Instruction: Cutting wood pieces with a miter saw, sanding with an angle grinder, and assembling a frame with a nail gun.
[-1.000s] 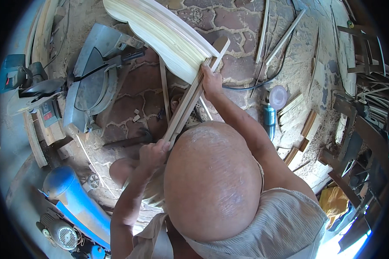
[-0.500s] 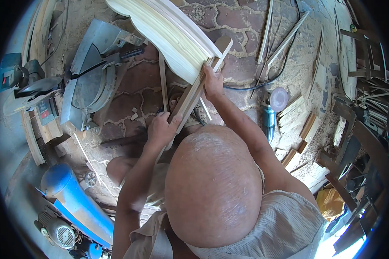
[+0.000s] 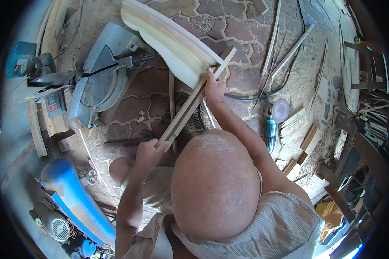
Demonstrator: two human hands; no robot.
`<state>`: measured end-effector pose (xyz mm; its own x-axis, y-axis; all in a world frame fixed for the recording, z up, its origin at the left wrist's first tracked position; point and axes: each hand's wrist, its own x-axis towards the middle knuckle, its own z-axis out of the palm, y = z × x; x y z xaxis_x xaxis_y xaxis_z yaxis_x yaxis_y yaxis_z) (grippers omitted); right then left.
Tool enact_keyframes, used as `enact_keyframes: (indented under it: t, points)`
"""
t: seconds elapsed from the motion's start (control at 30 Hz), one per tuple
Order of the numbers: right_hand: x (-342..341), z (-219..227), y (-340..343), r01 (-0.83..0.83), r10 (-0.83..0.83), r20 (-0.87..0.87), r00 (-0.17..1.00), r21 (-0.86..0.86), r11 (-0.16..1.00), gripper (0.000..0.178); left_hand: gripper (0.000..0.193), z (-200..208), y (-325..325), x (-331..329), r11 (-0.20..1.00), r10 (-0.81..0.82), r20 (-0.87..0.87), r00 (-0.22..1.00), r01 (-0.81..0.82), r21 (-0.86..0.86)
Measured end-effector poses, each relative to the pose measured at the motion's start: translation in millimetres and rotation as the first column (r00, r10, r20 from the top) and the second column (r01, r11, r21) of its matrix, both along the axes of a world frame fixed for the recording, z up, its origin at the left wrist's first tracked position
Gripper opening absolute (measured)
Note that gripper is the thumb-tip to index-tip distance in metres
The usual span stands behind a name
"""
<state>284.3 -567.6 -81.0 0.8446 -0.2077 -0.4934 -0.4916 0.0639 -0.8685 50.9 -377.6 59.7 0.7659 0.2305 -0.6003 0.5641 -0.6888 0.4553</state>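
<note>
To your left stands the mitre saw (image 3: pixel 93 84), its blade well apart from your hands. The pale, scallop-edged wooden panel (image 3: pixel 173 43) lies at the far side, slanting toward you, its near end meeting the wooden strip (image 3: pixel 186 108). The blue tank (image 3: pixel 80 198) sits near left. The strip runs slantwise from your knees to the panel's end; whether it is one piece or two laid together, you cannot tell.

Your right hand (image 3: pixel 215 89) grips the strip just beside the panel's corner, thumb on top. Your left hand (image 3: pixel 149 153) is closed on the strip's near end. Off to the right is a small teal bottle (image 3: pixel 270 129).

With your hands at different points along the strip, an uneven pull could twist it off the panel's end; a slip there could pinch your right thumb or chip the panel's edge.

Against half a second ago, your left hand has slid down the strip to its near end, while your right keeps its place by the panel.
</note>
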Motion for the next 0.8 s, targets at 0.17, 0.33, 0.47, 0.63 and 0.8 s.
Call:
enact_keyframes:
  t: [0.17,0.33,0.47,0.63,0.8]
  points:
    - [2.8,14.9,0.3,-0.097,0.086,-0.073,0.994,-0.153,0.983,0.058,0.048,34.8,36.4,-30.7,1.0,0.026,0.043,0.999,-0.027,0.007]
    - [-2.2,7.4,-14.1,0.092,0.009,0.319,0.948,-0.298,0.95,0.064,0.043,38.0,45.5,-57.5,0.991,-0.08,0.278,0.957,0.046,0.125]
    - [-5.7,125.7,-30.8,-0.357,0.261,0.352,0.899,0.245,0.901,0.035,0.044,33.1,40.5,-61.7,0.99,-0.137,0.361,0.923,0.119,0.074]
    - [-8.3,160.3,-46.1,-0.42,0.275,0.361,0.891,0.424,0.803,0.023,0.042,25.8,28.1,-41.8,0.91,0.143,0.327,0.934,0.006,-0.416]
    - [-9.9,190.5,-54.9,-0.377,0.182,0.382,0.906,0.532,0.758,0.017,0.041,40.6,21.6,-23.7,0.833,0.222,0.154,0.963,-0.105,-0.544]
